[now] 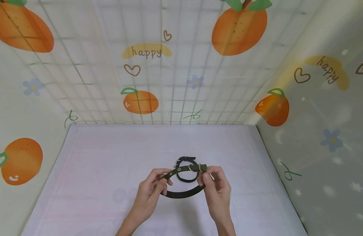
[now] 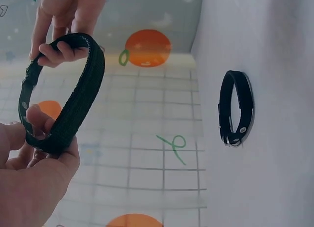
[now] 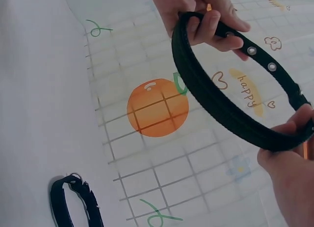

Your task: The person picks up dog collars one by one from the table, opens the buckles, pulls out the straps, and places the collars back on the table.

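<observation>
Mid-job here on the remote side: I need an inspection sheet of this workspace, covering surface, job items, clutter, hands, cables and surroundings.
Surface: pale tabletop, faintly pinkish in places.
Job's things: held strap loop, dark green to black, with metal eyelets, raised off the tabletop; second strap loop, dark, lying on the tabletop beyond it.
Clutter: nothing seen.
Hands: left hand grips one end of the held strap loop; right hand grips the opposite end, beside a metal fitting.
Cables: nothing seen.
Surroundings: back wall with grid lines and printed oranges; similar prints on both sides.
</observation>
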Motion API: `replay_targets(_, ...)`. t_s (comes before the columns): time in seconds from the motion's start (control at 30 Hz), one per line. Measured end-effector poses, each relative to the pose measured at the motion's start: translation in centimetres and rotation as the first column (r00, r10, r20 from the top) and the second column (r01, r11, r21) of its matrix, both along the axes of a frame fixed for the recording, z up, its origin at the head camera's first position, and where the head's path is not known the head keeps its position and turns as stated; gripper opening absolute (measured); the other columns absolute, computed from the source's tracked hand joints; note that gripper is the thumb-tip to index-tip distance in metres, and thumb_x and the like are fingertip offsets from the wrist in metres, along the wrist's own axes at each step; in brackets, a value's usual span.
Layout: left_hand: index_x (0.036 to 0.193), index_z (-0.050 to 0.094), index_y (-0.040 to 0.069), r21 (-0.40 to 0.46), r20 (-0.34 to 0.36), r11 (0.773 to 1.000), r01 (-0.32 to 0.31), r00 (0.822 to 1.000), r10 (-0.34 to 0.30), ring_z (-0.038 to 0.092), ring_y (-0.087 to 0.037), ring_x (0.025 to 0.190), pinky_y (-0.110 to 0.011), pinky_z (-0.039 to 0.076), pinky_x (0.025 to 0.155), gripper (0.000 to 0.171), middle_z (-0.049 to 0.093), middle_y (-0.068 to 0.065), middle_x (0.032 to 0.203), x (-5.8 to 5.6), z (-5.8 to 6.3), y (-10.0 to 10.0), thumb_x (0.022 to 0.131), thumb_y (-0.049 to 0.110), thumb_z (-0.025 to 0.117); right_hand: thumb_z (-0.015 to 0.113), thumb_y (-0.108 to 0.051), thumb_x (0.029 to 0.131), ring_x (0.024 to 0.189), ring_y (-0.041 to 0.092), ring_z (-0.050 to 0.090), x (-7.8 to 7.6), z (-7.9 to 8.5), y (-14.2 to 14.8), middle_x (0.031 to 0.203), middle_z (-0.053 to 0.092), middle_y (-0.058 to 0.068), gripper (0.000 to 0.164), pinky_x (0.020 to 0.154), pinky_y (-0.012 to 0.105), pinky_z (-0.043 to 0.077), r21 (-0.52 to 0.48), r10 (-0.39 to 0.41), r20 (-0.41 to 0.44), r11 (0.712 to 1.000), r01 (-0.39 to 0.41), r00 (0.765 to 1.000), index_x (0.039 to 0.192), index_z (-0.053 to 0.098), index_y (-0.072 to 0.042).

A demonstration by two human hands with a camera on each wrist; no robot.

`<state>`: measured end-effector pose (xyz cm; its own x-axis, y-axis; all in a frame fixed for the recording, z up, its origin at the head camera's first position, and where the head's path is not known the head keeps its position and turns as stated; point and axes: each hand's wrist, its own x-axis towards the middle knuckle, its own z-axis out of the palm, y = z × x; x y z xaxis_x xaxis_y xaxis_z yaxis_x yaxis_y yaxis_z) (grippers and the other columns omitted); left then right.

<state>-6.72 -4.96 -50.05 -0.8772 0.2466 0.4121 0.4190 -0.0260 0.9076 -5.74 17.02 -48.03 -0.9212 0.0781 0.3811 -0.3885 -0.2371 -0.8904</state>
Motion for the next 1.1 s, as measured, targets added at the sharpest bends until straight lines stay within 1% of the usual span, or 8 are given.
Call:
replay_targets(0.17,0.137,0.061,0.007,0.028,0.024,1.000,0.012,1.000,-0.012,0.060,-0.014,0.069,-0.025,0.057,0.066,0.030,0.071,-0.016,0.096,-0.1,0.0,-0.1,0.111,-0.002,0.050,0.043,0.008,0.111,0.084,0.011,0.053,0.0,0.2,0.1,0.102,0.059,-0.006,0.025,0.078,0.023,0.050,-0.062,0.000,0.038,0.998,0.003,0.999,0.111,0.058,-0.013)
replay_targets(0.23,0.137,0.062,0.008,0.033,0.053,0.999,0.014,0.998,-0.016,0.060,-0.012,0.070,-0.024,0.057,0.067,0.029,0.071,-0.015,0.096,-0.1,0.0,-0.2,0.112,0.000,0.050,0.043,0.007,0.111,0.084,0.011,0.053,0.0,0.2,0.1,0.101,0.059,-0.006,0.025,0.078,0.023,0.049,-0.071,-0.004,0.040,0.997,0.006,0.999,0.111,0.058,-0.013)
replay_targets(0.53,0.136,0.062,0.008,0.050,0.076,0.999,0.018,0.997,-0.022,0.060,-0.010,0.071,-0.023,0.056,0.067,0.028,0.071,-0.015,0.097,-0.2,-0.2,-0.2,0.112,0.000,0.050,0.042,0.007,0.112,0.084,0.010,0.056,0.0,0.3,-0.2,0.101,0.062,-0.004,0.027,0.077,0.024,0.048,-0.125,-0.028,0.012,0.992,0.029,1.000,0.111,0.059,-0.013)
replay_targets(0.63,0.137,0.062,0.008,0.058,0.079,0.998,0.025,0.996,-0.030,0.060,-0.012,0.071,-0.023,0.056,0.067,0.029,0.071,-0.016,0.097,-0.1,-0.2,-0.1,0.112,0.000,0.050,0.041,0.008,0.112,0.085,0.010,0.057,-0.1,0.2,-0.4,0.101,0.063,-0.001,0.026,0.078,0.026,0.047,-0.205,-0.028,-0.011,0.978,0.026,1.000,0.112,0.060,-0.009)
replay_targets(0.73,0.138,0.061,0.007,0.056,0.085,0.998,0.030,0.996,-0.035,0.061,-0.014,0.071,-0.025,0.057,0.067,0.028,0.069,-0.017,0.096,-0.1,-0.2,0.0,0.112,0.001,0.050,0.042,0.006,0.113,0.085,0.010,0.058,-0.2,0.2,-0.4,0.098,0.063,-0.001,0.025,0.079,0.027,0.045,-0.253,-0.071,0.021,0.965,0.074,0.997,0.111,0.061,-0.011)
replay_targets(0.87,0.138,0.059,0.007,0.061,0.128,0.997,0.037,0.991,-0.044,0.062,-0.011,0.073,-0.025,0.058,0.069,0.027,0.068,-0.020,0.097,0.0,-0.3,-0.1,0.113,0.004,0.051,0.044,0.004,0.113,0.087,0.010,0.060,-0.2,0.3,-0.3,0.098,0.063,0.000,0.023,0.081,0.027,0.048,-0.289,-0.108,0.067,0.949,0.123,0.992,0.110,0.061,-0.011)
replay_targets(0.97,0.140,0.058,0.004,0.082,0.170,0.996,0.035,0.984,-0.048,0.063,-0.008,0.075,-0.024,0.059,0.073,0.028,0.067,-0.021,0.098,-0.3,-0.3,-0.2,0.114,0.006,0.051,0.044,0.005,0.112,0.088,0.011,0.063,-0.4,0.5,0.1,0.100,0.064,0.002,0.022,0.082,0.025,0.051,-0.308,-0.107,0.081,0.943,0.127,0.991,0.108,0.060,-0.009)
replay_targets(1.1,0.145,0.055,0.003,0.135,0.274,0.991,-0.013,0.961,-0.024,0.065,-0.005,0.077,-0.023,0.061,0.080,0.032,0.065,-0.009,0.099,-0.8,-0.3,-0.7,0.114,0.011,0.052,0.047,0.000,0.112,0.089,0.010,0.065,-0.7,0.8,0.9,0.102,0.064,0.002,0.017,0.086,0.026,0.055,-0.297,-0.140,0.162,0.937,0.184,0.977,0.107,0.058,-0.011)
